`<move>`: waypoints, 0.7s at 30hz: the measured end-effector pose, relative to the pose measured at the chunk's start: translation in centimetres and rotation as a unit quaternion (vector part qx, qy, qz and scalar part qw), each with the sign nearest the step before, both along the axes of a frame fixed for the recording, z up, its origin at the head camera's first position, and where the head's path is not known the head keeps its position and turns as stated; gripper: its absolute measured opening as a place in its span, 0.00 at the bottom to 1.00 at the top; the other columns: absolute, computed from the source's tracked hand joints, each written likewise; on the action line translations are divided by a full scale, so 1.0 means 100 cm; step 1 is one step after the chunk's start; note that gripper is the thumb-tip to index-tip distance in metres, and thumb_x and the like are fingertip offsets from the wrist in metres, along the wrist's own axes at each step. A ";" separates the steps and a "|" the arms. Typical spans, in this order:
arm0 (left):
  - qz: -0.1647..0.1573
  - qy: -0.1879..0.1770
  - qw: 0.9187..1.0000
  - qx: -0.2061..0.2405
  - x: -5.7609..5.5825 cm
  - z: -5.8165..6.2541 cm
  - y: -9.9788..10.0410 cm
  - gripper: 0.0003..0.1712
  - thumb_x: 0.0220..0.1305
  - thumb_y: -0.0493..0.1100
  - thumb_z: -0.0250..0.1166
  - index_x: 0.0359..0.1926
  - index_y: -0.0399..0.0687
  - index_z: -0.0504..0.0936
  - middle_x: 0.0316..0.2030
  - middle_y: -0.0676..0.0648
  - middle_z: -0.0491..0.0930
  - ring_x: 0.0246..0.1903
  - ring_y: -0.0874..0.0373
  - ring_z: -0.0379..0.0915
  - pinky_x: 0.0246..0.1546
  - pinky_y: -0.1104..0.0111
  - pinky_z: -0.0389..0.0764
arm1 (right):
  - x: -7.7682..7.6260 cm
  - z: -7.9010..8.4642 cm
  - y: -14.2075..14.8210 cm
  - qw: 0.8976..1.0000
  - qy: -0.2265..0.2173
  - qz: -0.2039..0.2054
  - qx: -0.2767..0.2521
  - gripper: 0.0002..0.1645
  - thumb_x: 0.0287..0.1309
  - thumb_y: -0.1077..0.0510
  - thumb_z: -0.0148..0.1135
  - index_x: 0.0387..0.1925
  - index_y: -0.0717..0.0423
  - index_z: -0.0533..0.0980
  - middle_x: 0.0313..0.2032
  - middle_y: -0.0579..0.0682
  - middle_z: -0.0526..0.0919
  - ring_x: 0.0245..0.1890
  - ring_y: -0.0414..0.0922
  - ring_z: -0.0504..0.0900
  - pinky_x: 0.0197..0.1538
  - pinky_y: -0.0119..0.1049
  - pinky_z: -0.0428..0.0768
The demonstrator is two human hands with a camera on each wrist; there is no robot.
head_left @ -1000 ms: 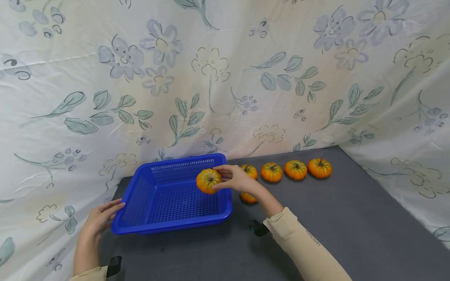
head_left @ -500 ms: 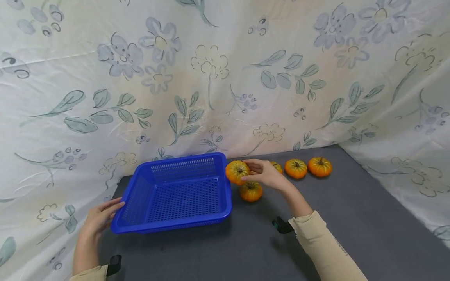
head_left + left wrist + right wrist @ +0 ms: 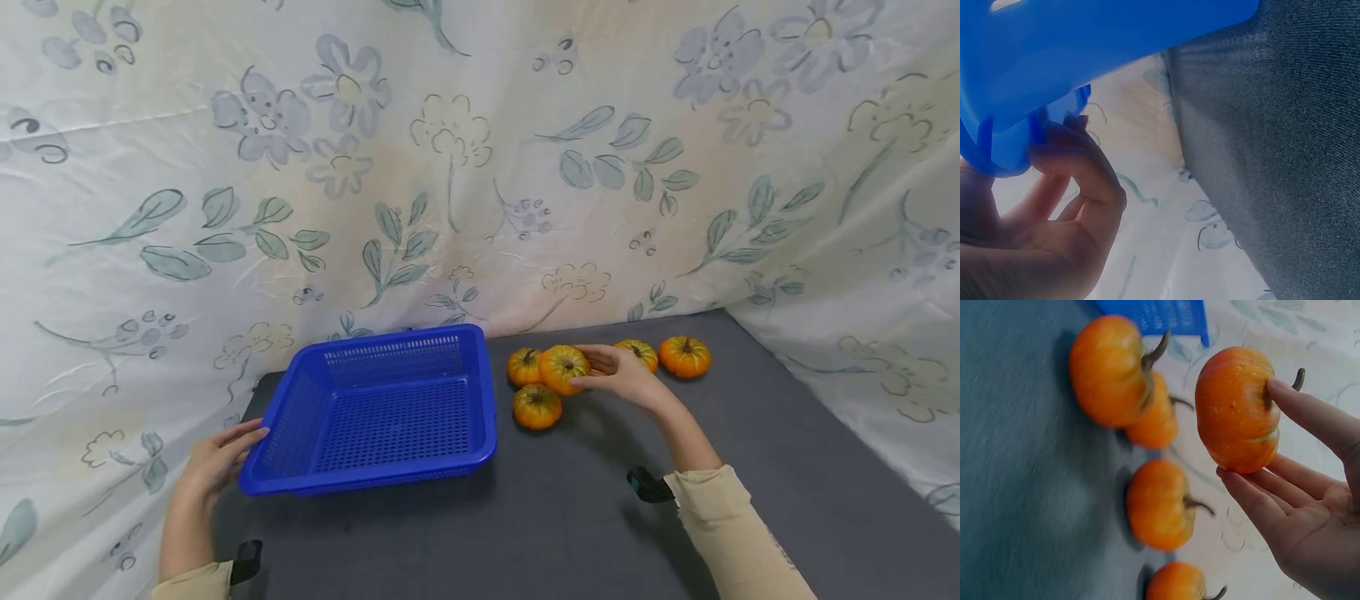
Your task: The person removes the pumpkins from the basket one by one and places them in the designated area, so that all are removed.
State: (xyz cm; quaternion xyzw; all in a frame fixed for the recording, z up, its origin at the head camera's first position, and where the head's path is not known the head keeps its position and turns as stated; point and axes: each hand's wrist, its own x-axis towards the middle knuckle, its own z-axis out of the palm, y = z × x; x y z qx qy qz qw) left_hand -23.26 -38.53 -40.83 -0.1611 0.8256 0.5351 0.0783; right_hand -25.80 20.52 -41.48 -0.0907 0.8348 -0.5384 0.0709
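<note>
My right hand holds a small orange pumpkin up off the table, thumb by its stem and fingertips under its other side, as the right wrist view shows. Just left of it stand one pumpkin at the back and another in front. Partly behind the right hand is a third pumpkin. At the left, my left hand grips the rim of a blue plastic basket; in the left wrist view its fingers curl beneath that rim. No pumpkin lies inside the basket.
One more pumpkin ends the row on the right. All stand on a dark grey table. A floral cloth hangs behind and along the sides. Dark straps show at both wrists.
My right hand has carried the pumpkin rightward, from over the basket, past its right rim, to above the other pumpkins. My left hand stays at the basket's left rim.
</note>
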 end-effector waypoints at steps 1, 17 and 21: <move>0.000 0.000 1.000 -0.004 0.000 0.000 0.000 0.44 0.63 0.58 0.64 0.71 0.39 0.62 0.31 0.67 0.78 0.31 0.71 0.79 0.35 0.71 0.82 | 0.001 -0.002 0.003 1.000 -0.001 -0.001 0.007 0.45 0.59 0.51 0.67 0.72 0.62 0.59 0.72 0.65 0.60 0.72 0.62 0.59 0.70 0.56 0.63; -0.012 0.007 1.000 0.006 0.001 -0.002 -0.001 0.46 0.64 0.57 0.64 0.72 0.36 0.59 0.32 0.66 0.79 0.31 0.71 0.80 0.36 0.69 0.83 | 0.007 -0.040 0.029 0.994 -0.006 -0.003 0.105 0.45 0.58 0.51 0.68 0.67 0.72 0.61 0.67 0.74 0.64 0.68 0.68 0.63 0.66 0.59 0.67; -0.018 0.013 0.999 -0.025 0.000 -0.001 0.000 0.46 0.66 0.58 0.61 0.72 0.33 0.58 0.37 0.61 0.81 0.32 0.71 0.79 0.36 0.69 0.83 | 0.008 -0.043 0.032 0.994 0.000 -0.001 0.113 0.46 0.58 0.51 0.69 0.67 0.74 0.61 0.67 0.74 0.63 0.68 0.69 0.62 0.66 0.60 0.67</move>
